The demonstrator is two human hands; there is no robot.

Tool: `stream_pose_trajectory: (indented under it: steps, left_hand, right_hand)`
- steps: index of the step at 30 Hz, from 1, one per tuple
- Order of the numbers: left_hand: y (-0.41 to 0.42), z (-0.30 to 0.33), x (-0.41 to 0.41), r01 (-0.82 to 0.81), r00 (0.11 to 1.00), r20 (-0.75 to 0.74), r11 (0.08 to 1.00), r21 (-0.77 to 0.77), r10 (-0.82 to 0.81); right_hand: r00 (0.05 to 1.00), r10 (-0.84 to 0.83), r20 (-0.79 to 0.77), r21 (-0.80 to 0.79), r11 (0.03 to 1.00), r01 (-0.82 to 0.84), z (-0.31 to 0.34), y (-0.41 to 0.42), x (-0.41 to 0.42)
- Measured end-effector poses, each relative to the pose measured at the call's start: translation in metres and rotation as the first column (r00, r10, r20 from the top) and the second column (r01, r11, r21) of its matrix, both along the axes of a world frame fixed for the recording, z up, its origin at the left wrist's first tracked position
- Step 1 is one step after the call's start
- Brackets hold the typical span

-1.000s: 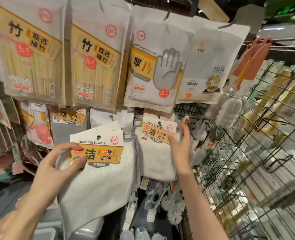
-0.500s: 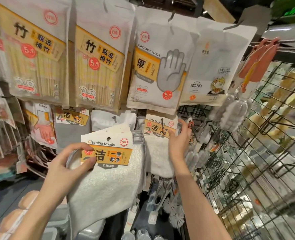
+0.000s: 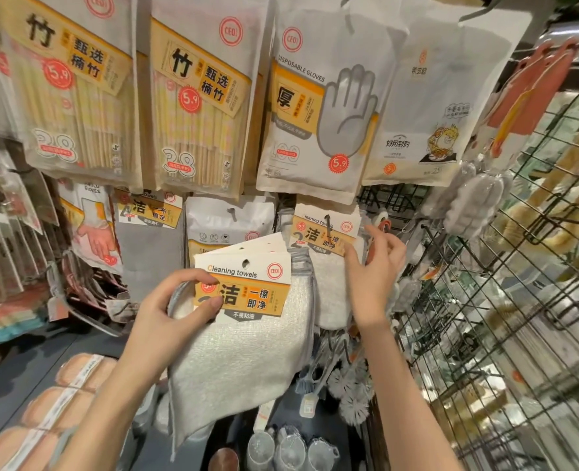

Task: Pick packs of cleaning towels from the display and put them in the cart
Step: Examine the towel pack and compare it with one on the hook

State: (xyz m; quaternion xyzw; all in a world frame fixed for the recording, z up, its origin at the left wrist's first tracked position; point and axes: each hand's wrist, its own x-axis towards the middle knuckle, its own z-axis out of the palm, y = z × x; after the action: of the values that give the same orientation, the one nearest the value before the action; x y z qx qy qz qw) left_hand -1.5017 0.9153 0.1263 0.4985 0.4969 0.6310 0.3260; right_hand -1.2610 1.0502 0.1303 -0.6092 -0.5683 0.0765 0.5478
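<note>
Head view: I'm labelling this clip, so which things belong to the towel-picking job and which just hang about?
Job: left hand gripping white cleaning-towel packs with orange card labels; right hand at the hanging white towel pack.
Idle: bamboo chopstick packs; grey-hand disposable gloves pack; black wire rack.

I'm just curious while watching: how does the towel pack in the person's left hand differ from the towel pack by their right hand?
The held pack is off the display, gripped by the left hand; the hanging pack is on its hook, the right hand touching it. The held pack tilts and shows its whole cloth; the hanging pack's cloth is partly hidden. Both have white cloth and orange "Cleaning towels" cards.
</note>
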Motion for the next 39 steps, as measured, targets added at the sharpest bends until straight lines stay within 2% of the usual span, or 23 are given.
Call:
stream_pose_trajectory:
  steps: [3, 5, 7, 9, 11, 16, 19, 22, 28, 32, 39]
  left_hand:
    - [0.001, -0.002, 0.006, 0.023, 1.000, 0.004, 1.000, 0.017, -0.023]
    - [0.002, -0.004, 0.009, 0.033, 0.999, -0.010, 0.999, 0.026, -0.033]
    - [0.002, -0.005, 0.013, 0.051, 0.999, -0.011, 0.998, 0.031, -0.050]
    - [0.001, -0.006, 0.015, 0.074, 0.997, -0.009, 0.997, 0.030, -0.073]
    - [0.000, -0.010, 0.016, 0.079, 0.997, 0.003, 0.997, 0.022, -0.079]
    - [-0.003, -0.012, 0.017, 0.055, 0.997, -0.052, 0.998, 0.038, -0.053]
    - [-0.003, -0.011, 0.019, 0.048, 0.998, -0.032, 0.997, 0.059, -0.046]
    - [-0.003, -0.014, 0.020, 0.054, 0.998, -0.027, 0.997, 0.061, -0.053]
    - [-0.001, -0.015, 0.022, 0.104, 0.995, 0.005, 0.992, 0.067, -0.104]
    - [-0.001, -0.013, 0.022, 0.115, 0.993, -0.027, 0.991, 0.074, -0.113]
    - [0.000, -0.016, 0.026, 0.106, 0.993, 0.040, 0.994, 0.024, -0.107]
  right_hand:
    - [0.969, 0.222, -0.106, 0.023, 0.975, -0.221, 0.018, -0.025, -0.007]
    - [0.887, 0.427, -0.174, -0.053, 0.896, -0.441, 0.029, -0.044, -0.014]
    - [0.814, 0.568, -0.121, -0.132, 0.804, -0.580, 0.029, -0.059, -0.020]
    - [0.809, 0.588, 0.007, -0.177, 0.797, -0.578, 0.020, -0.068, -0.023]
    - [0.834, 0.542, 0.104, -0.159, 0.837, -0.524, 0.012, -0.073, -0.026]
    - [0.831, 0.529, 0.169, -0.111, 0.848, -0.518, 0.002, -0.083, -0.029]
    - [0.842, 0.522, 0.133, -0.139, 0.851, -0.506, 0.002, -0.084, -0.025]
    - [0.844, 0.522, 0.124, -0.111, 0.852, -0.511, 0.002, -0.085, -0.021]
    - [0.853, 0.523, 0.006, -0.062, 0.851, -0.521, 0.003, -0.089, -0.020]
    - [0.816, 0.572, -0.088, -0.077, 0.812, -0.578, 0.005, -0.094, -0.018]
    - [0.790, 0.591, -0.165, -0.056, 0.794, -0.606, 0.005, -0.094, -0.015]
